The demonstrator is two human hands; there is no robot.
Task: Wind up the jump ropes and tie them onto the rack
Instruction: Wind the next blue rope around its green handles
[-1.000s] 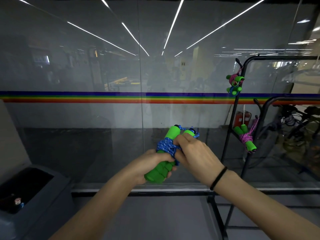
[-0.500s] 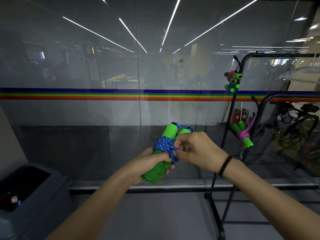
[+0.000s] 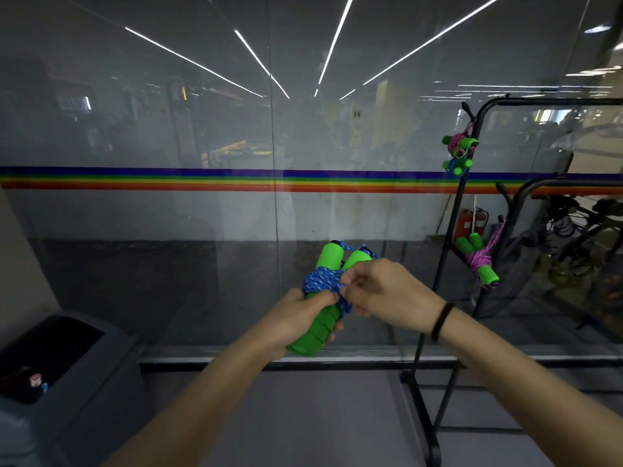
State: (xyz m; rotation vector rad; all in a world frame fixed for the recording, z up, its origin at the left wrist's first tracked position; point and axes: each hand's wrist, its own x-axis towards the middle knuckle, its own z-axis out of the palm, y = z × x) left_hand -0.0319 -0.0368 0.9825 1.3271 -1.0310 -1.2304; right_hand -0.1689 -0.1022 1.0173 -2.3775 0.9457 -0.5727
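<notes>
Glass wall (image 3: 202, 129) fills everything beyond the hands, with a rainbow stripe (image 3: 168, 180) running across it above them. The black rack (image 3: 451, 237) stands just right of the right hand, its post rising past the wrist. A grey bin (image 3: 101, 382) sits low, well left of the left hand.

Now the hands. The left hand (image 3: 296, 318) is wrapped round the lower end of the two green handles (image 3: 327, 261), fingers curled tight, and holds them up at a tilt with the tops leaning away to the right. The right hand (image 3: 387, 294) is right up against it, touching, with thumb and fingertips pinching the blue cord (image 3: 320, 281) where it is wound round the middle of the handles. Those coils sit just above the left hand's thumb, and a short bit of cord shows at the handle tops, above the right hand's knuckles.

Two wound ropes hang on the rack. The top bundle (image 3: 460, 153) has pink and blue cord and hangs high, above and right of the right hand. The lower bundle (image 3: 478, 261) has pink cord and hangs level with that hand, just to its right. A black band (image 3: 441, 321) circles the right wrist.
</notes>
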